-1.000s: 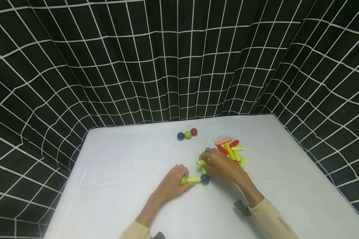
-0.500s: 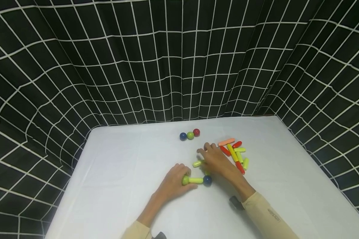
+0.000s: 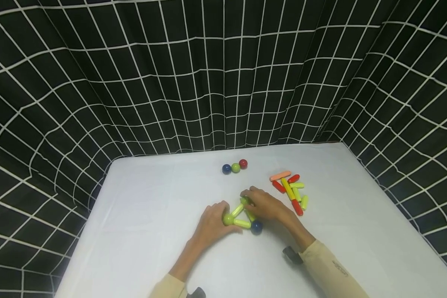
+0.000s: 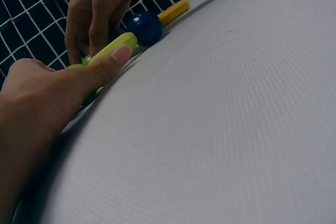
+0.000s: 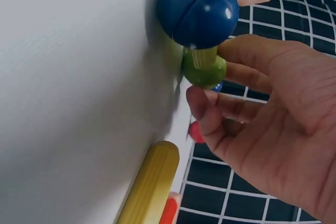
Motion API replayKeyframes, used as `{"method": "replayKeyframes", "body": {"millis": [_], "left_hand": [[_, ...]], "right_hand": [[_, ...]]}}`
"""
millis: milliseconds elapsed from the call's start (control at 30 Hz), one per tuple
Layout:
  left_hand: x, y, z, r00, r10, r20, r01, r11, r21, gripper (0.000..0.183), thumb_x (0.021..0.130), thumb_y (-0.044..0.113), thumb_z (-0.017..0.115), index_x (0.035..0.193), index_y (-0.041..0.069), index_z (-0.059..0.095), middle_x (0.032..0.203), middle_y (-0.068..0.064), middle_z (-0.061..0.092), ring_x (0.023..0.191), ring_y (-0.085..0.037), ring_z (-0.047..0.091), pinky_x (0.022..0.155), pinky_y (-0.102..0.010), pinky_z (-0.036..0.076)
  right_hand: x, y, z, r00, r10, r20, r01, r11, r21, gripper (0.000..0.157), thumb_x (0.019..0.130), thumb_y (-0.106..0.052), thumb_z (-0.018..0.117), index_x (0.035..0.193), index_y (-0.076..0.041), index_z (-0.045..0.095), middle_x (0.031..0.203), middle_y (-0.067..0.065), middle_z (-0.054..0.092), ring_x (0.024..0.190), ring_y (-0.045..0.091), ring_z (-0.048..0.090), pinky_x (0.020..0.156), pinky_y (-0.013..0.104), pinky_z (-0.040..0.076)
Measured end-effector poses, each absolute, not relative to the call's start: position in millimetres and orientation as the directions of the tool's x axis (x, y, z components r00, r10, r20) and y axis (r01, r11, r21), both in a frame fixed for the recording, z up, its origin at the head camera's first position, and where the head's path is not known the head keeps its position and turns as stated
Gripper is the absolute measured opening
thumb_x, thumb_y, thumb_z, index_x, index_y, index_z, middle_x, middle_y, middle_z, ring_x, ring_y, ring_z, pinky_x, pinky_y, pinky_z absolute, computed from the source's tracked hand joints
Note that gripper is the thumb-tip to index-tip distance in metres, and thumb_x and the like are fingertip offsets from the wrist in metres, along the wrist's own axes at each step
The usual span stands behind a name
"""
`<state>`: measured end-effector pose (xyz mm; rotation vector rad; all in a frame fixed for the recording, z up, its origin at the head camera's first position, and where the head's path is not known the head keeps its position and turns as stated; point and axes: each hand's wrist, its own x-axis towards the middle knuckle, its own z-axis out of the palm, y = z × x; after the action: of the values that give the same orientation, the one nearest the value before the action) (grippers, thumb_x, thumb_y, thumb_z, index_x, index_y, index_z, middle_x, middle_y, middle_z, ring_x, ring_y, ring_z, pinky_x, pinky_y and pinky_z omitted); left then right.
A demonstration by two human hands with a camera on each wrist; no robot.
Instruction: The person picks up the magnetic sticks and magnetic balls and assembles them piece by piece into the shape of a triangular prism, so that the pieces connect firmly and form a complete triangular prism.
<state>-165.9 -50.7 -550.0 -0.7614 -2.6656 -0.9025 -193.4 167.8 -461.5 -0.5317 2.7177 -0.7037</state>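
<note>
A triangle of balls and sticks lies on the white table between my hands. Its left corner is a green ball [image 3: 228, 219], which my left hand [image 3: 210, 223] grips with the fingers behind it and the thumb along the near yellow-green stick [image 3: 242, 224]. At the far corner, my right hand [image 3: 266, 205] holds a second green ball [image 5: 205, 72], its fingers and thumb curled about it. The blue ball [image 3: 256, 227] forms the near right corner, untouched by either hand. Another yellow-green stick [image 3: 237, 210] spans the two green balls; the right-side stick [image 3: 251, 215] is partly covered by my right hand.
Behind the hands sit a blue ball [image 3: 226, 169], a green ball [image 3: 236, 167] and a red ball [image 3: 243, 164] in a row. To the right lies a pile of sticks: orange [image 3: 280, 176], yellow [image 3: 288, 188], red [image 3: 297, 207] and yellow-green. A black grid curtain [image 3: 223, 82] surrounds the table.
The stick by my right hand, which pointed left with a free end, now meets the left green ball. My right hand has come down and closed its fingers about the far green ball.
</note>
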Motion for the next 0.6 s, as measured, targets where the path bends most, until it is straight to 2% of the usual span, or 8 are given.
{"method": "replayKeyframes", "body": {"millis": [167,300,433,533,600], "left_hand": [[-167,-53,-552,-0.848,0.438,0.298,0.529,0.663,0.530,0.066,0.067,0.066,0.087,0.105,0.021,0.058,0.079,0.015,0.048,0.073,-0.002,0.042,0.073,-0.019,0.036],[-168,-53,-552,-0.846,0.455,0.279,0.530,0.660,0.532,0.070,0.066,0.063,0.089,0.110,0.020,0.057,0.083,0.013,0.051,0.075,-0.003,0.044,0.072,-0.019,0.039],[-168,-53,-551,-0.846,0.467,0.257,0.525,0.646,0.555,0.079,0.068,0.061,0.089,0.127,0.018,0.058,0.101,0.008,0.063,0.088,-0.005,0.053,0.083,-0.025,0.048],[-167,-53,-551,-0.842,0.493,0.217,0.523,0.652,0.548,0.087,0.074,0.063,0.084,0.145,0.024,0.055,0.117,0.006,0.063,0.097,-0.005,0.053,0.090,-0.027,0.048],[-167,-52,-552,-0.836,0.512,0.197,0.531,0.667,0.523,0.080,0.078,0.065,0.080,0.146,0.030,0.056,0.116,0.007,0.060,0.096,-0.005,0.051,0.087,-0.025,0.046]], "right_hand": [[-198,163,-464,-0.875,-0.453,-0.168,-0.307,0.790,-0.531,0.041,0.097,-0.011,0.071,0.138,-0.004,0.064,0.106,0.005,0.064,0.085,0.014,0.056,0.078,0.026,0.053],[-202,164,-470,-0.869,-0.461,-0.178,-0.293,0.771,-0.565,0.043,0.098,-0.010,0.070,0.139,-0.003,0.063,0.105,0.006,0.063,0.085,0.013,0.056,0.077,0.025,0.053],[-204,165,-474,-0.870,-0.461,-0.176,-0.284,0.759,-0.586,0.044,0.097,-0.010,0.070,0.140,-0.004,0.062,0.102,0.005,0.061,0.084,0.014,0.056,0.075,0.023,0.052],[-204,165,-475,-0.865,-0.473,-0.166,-0.292,0.745,-0.599,0.045,0.096,-0.010,0.071,0.140,-0.004,0.062,0.100,0.005,0.060,0.084,0.014,0.054,0.074,0.022,0.050],[-203,165,-475,-0.865,-0.475,-0.163,-0.291,0.739,-0.608,0.045,0.096,-0.010,0.071,0.140,-0.004,0.062,0.100,0.005,0.060,0.084,0.014,0.054,0.073,0.022,0.050]]}}
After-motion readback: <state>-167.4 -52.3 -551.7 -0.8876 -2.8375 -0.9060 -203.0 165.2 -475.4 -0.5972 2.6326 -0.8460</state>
